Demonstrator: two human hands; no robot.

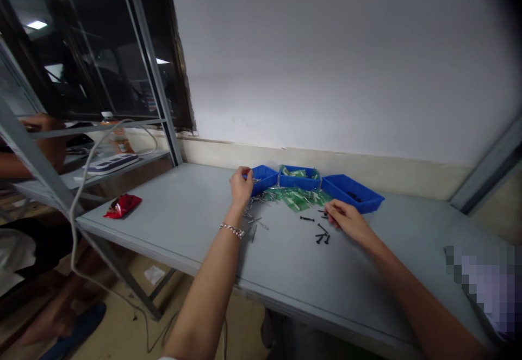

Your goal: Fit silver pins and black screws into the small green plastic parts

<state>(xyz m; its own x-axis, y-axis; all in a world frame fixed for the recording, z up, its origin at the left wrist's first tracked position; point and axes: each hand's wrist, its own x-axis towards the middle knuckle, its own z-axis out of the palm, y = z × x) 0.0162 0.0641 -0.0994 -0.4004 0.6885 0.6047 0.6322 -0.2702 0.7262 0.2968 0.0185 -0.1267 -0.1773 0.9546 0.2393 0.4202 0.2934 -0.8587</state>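
Note:
My left hand (242, 187) is pinched closed at the near left side of a blue bin (267, 174) with thin silver pieces in it; what the fingertips hold is too small to make out. More thin silver metal pieces (253, 219) lie scattered beside that wrist. Lower on the right, my right hand (345, 218) has its fingertips closed on a black screw (321, 211) just above the table. Several loose black screws (322, 228) lie nearby. Small green packets (297, 199) are spread between my hands.
A middle blue bin (299, 181) holds green packets, and a right blue bin (373, 203) holds dark screws. On the grey table (183, 208), a red packet (123, 206) lies far left. A white cable (73, 224) hangs by the frame post. Another person's arm (44, 142) shows at left.

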